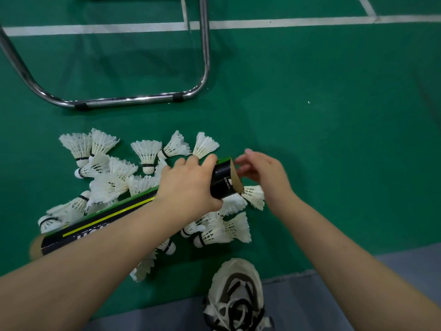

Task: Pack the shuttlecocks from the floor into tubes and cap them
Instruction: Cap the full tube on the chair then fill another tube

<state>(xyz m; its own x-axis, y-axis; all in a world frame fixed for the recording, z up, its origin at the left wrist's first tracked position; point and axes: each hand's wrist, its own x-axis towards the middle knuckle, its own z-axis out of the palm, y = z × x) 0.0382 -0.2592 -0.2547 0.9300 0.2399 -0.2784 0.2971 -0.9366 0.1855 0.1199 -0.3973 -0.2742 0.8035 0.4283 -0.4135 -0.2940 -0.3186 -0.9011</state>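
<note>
A long black tube [100,225] with a yellow and green stripe lies slanted across the view, its open mouth up and to the right. My left hand [188,185] grips it near that mouth. My right hand [265,177] is just right of the opening, fingers loosely bent at the rim; what it holds, if anything, is hidden. Several white feather shuttlecocks [107,163] lie scattered on the green floor [334,139] behind and under the tube. One shuttlecock [254,195] sits right below the tube's mouth.
A chrome chair frame [124,101] stands on the floor beyond the pile. White court lines [286,22] run across the far floor. My white and black shoe [236,297] is at the bottom, on a grey strip [334,295].
</note>
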